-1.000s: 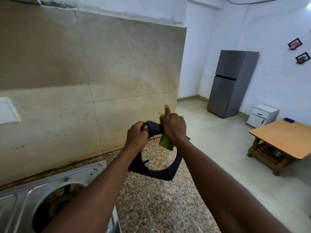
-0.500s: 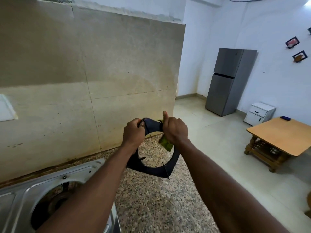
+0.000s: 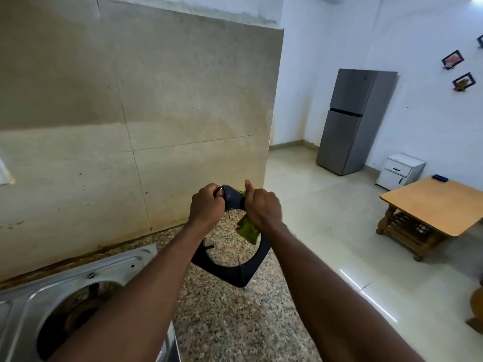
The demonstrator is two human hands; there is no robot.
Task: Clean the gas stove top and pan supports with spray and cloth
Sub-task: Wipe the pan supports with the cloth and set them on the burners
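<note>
Aloft, one pan support [image 3: 231, 275] in left hand [image 3: 207, 205], right hand [image 3: 263, 209] clutching one green cloth [image 3: 248, 229]

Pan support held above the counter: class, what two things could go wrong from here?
1. The pan support, gripped only at its top by the left hand and right hand, could slip and drop onto the granite counter.
2. Its thin prongs might snag the green cloth.

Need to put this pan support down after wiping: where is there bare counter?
The granite counter is bare between the stove on the left and its floor-side edge, under the held pan support. The strip between stove and tiled wall is narrow.
</note>
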